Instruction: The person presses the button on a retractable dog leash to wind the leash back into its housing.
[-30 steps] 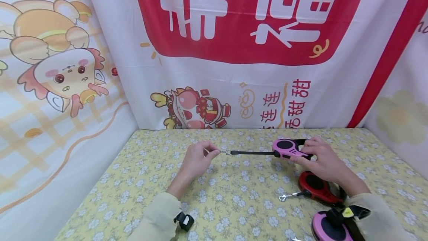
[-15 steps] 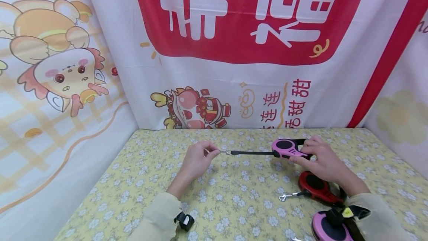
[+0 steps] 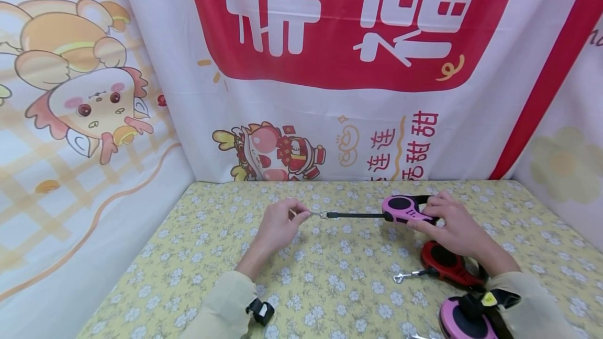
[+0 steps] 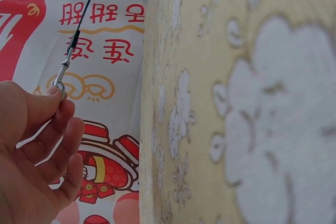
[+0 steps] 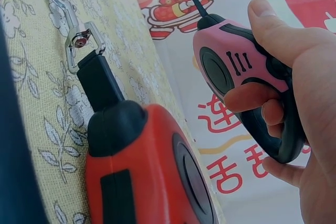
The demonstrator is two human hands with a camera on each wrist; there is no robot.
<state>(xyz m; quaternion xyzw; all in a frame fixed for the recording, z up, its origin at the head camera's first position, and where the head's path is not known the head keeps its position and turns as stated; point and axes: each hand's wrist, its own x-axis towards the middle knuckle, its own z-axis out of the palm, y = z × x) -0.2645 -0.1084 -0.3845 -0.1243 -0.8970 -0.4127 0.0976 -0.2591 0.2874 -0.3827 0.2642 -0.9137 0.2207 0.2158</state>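
My right hand [image 3: 452, 224] grips the black loop handle of a pink-and-black retractable dog leash [image 3: 397, 211], held above the far part of the table. In the right wrist view, fingers curl through the loop and the thumb lies along the top of the pink leash [image 5: 239, 56]. A short black strap [image 3: 355, 215] runs straight from its nose toward my left hand [image 3: 278, 226]. Between thumb and index finger the left hand pinches the metal snap hook [image 4: 62, 74] at the strap's end; its other fingers are loosely bent.
Below the right forearm lies a red-and-black retractable leash [image 3: 430, 256], its snap hook [image 3: 400, 278] pointing left. Nearer the front is another pink leash [image 3: 464, 320], partly covered by the right sleeve. Flowered cloth [image 3: 330, 281] covers the table; a printed curtain [image 3: 330, 103] hangs behind.
The pink leash's body has shifted very slightly left, and the left hand with the hook a touch right. Both hands keep their hold.
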